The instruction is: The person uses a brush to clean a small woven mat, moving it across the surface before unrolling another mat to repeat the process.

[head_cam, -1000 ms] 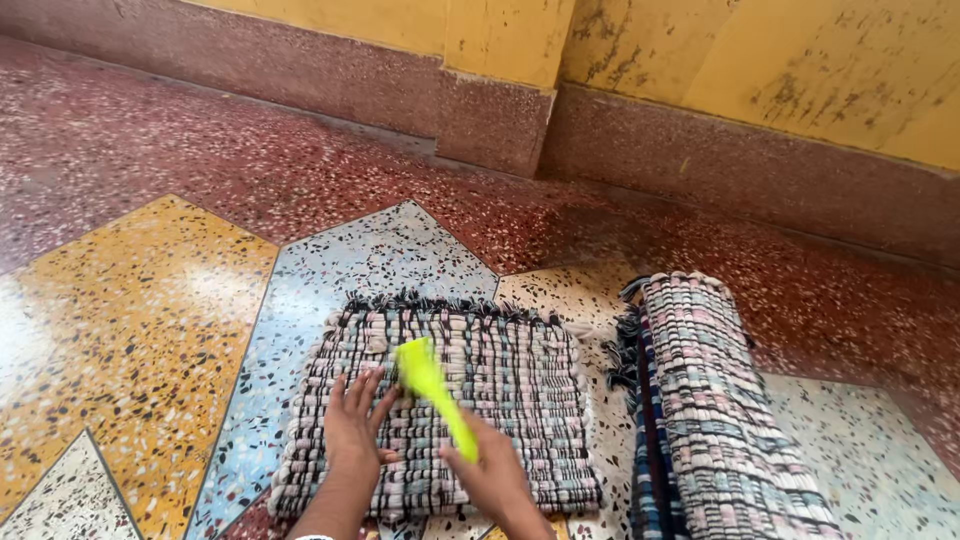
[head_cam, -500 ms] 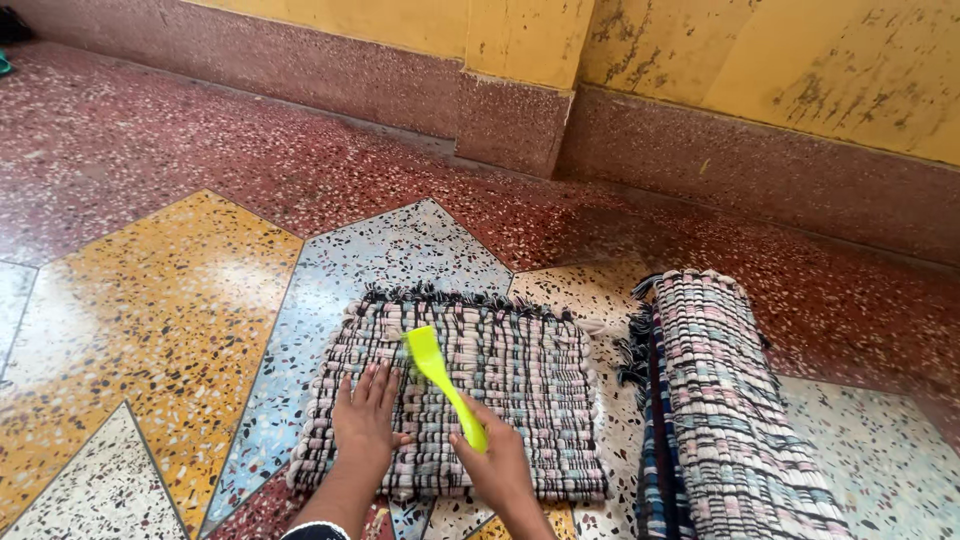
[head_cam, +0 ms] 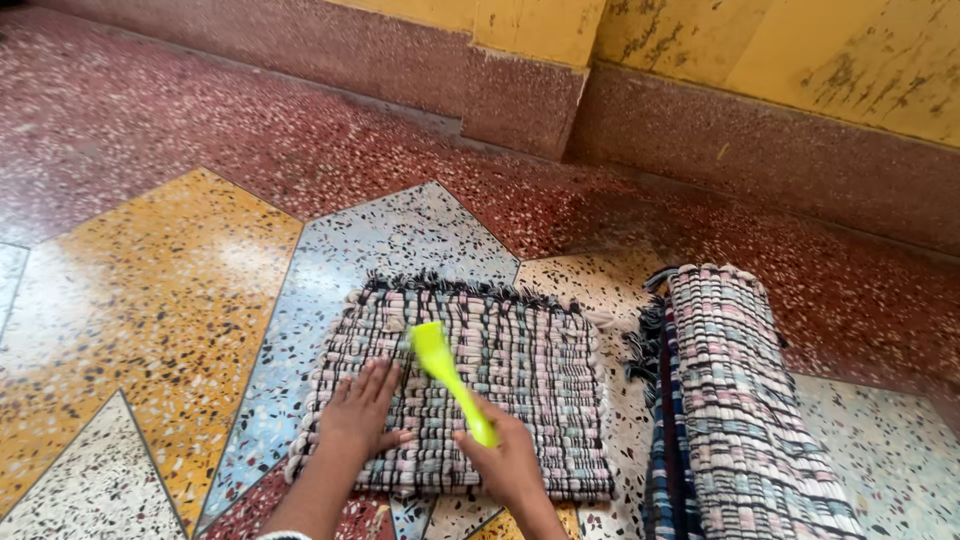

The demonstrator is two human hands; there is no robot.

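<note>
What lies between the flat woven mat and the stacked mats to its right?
In the head view, only a narrow strip of bare speckled floor separates the flat woven mat from the stacked mats, plus loose fringe ends.

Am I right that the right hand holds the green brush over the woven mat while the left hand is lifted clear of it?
Not quite: in the head view the left hand lies flat on the woven mat. The right hand does hold the green brush over it.

Left hand (head_cam: 360, 415) lay palm-down, flat, fingers straight, close together and pointing away from the body, thumb splayed to the right. Left forearm ran down and left to the bottom edge. Right hand (head_cam: 510, 462) was closed in a fist-type grip, knuckles up, wrist angled in from the bottom edge. Hands sat near each other, not touching.
</note>
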